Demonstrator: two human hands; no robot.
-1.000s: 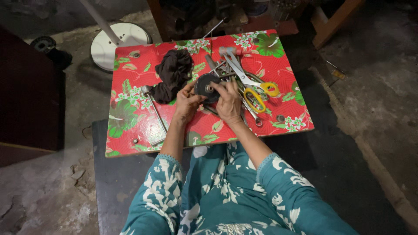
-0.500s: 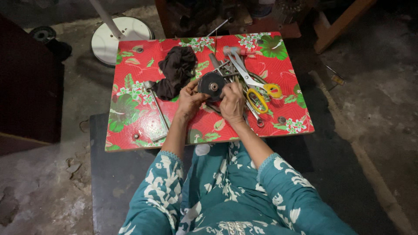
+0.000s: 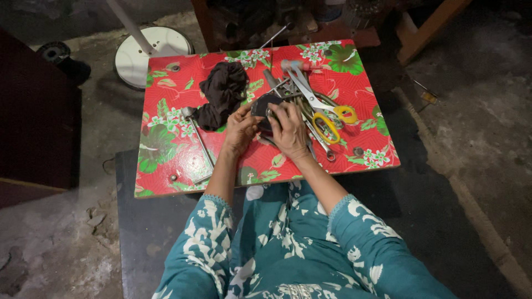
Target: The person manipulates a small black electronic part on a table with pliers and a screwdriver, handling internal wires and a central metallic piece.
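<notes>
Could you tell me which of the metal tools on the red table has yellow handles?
The scissors, lying just right of the right hand, with two yellow loops. The long rod left of the left hand is bare metal.

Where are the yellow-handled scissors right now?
The yellow-handled scissors lie on the red floral table, in the pile of metal tools just right of the person's right hand.

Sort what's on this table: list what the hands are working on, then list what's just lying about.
In hand:
left hand and right hand, both gripping the dark round part

Lying about:
dark cloth
yellow-handled scissors
hammer
spanners, heaped under the scissors
thin metal rod
white round base, on the floor beyond the table
</notes>
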